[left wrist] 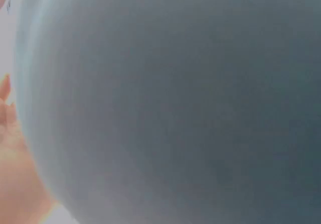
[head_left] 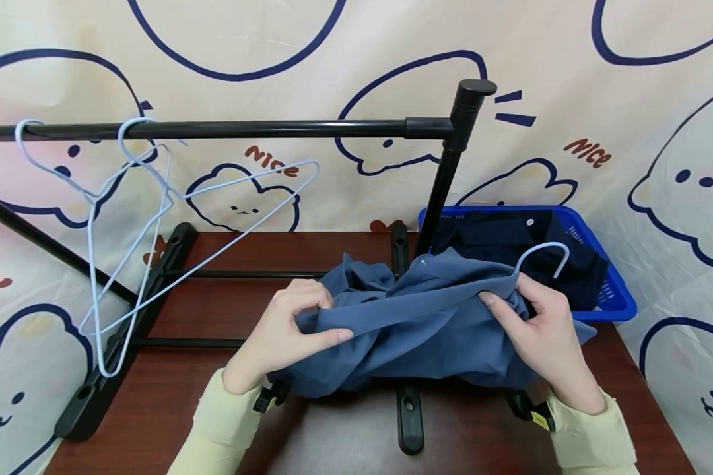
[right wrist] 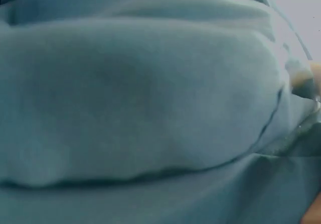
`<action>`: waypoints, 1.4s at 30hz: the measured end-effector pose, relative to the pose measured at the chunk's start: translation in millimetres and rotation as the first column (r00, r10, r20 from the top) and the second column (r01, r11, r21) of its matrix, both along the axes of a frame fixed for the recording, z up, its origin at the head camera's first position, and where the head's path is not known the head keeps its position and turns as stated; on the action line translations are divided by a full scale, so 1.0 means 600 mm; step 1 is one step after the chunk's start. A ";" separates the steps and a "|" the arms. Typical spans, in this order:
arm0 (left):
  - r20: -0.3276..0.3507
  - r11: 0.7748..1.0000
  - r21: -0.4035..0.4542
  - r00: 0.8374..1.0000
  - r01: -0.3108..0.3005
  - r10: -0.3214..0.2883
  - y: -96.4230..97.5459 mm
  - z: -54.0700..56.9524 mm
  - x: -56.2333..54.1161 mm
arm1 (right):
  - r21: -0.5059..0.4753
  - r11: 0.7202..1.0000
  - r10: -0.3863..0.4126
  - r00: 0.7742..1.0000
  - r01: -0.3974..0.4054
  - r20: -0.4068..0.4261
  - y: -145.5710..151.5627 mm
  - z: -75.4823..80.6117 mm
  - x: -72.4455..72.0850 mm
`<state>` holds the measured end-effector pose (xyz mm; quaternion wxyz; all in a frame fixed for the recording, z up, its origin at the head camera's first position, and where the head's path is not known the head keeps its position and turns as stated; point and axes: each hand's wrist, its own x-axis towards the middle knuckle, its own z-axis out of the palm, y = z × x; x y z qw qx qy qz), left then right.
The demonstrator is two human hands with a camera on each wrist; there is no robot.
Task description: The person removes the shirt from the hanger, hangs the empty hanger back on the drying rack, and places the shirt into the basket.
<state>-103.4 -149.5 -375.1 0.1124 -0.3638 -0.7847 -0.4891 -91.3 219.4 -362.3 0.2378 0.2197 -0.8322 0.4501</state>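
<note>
A bunched blue garment [head_left: 416,330] spans the space between both hands in the head view, above the table. The pale blue hook of a hanger [head_left: 549,245] sticks out of its right end; cloth hides the rest of that hanger. My left hand [head_left: 285,330] holds the garment's left part, thumb in front and fingers curled at the fold. At the base of the hook my right hand [head_left: 546,330] pinches the cloth; whether it also grips the hanger cannot be seen. Blue fabric [left wrist: 165,103] fills most of the left wrist view, and a seamed fold [right wrist: 140,103] the right one.
Two pale blue hangers [head_left: 166,191] hang from the black rack bar [head_left: 273,129] at the left. Behind my right hand stands a blue basket [head_left: 620,307] with dark navy clothing [head_left: 570,284] in it. The rack's foot [head_left: 410,422] lies on the brown table [head_left: 333,435].
</note>
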 end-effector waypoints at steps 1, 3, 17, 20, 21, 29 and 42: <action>-0.010 1.000 -0.005 1.000 -0.009 0.008 -0.003 -0.001 0.000 | 0.000 1.000 -0.015 1.000 0.015 -0.001 0.001 0.002 0.001; -0.027 1.000 -0.013 0.999 -0.026 0.026 -0.009 -0.003 0.001 | 0.011 0.999 -0.036 0.999 0.036 -0.008 0.002 0.005 0.002; -0.141 0.983 -0.128 0.984 -0.131 0.112 -0.029 -0.005 -0.004 | -0.062 0.995 -0.081 0.996 0.079 -0.044 0.005 0.013 0.003; -0.134 0.982 -0.137 0.984 -0.132 0.113 -0.026 -0.005 -0.005 | -0.110 0.991 -0.078 0.996 0.074 -0.037 0.002 0.017 0.009; -0.123 0.982 -0.136 0.986 -0.130 0.113 -0.025 -0.005 -0.006 | -0.126 0.990 -0.076 0.996 0.070 -0.039 0.002 0.019 0.010; -0.055 0.987 -0.141 0.996 -0.079 0.072 -0.017 -0.009 -0.002 | -0.248 0.963 -0.136 0.986 0.109 -0.097 -0.003 0.018 0.002; 0.091 0.993 -0.097 0.993 -0.064 0.073 -0.002 -0.041 -0.012 | -0.298 0.953 -0.084 0.992 0.053 -0.090 -0.028 0.001 -0.011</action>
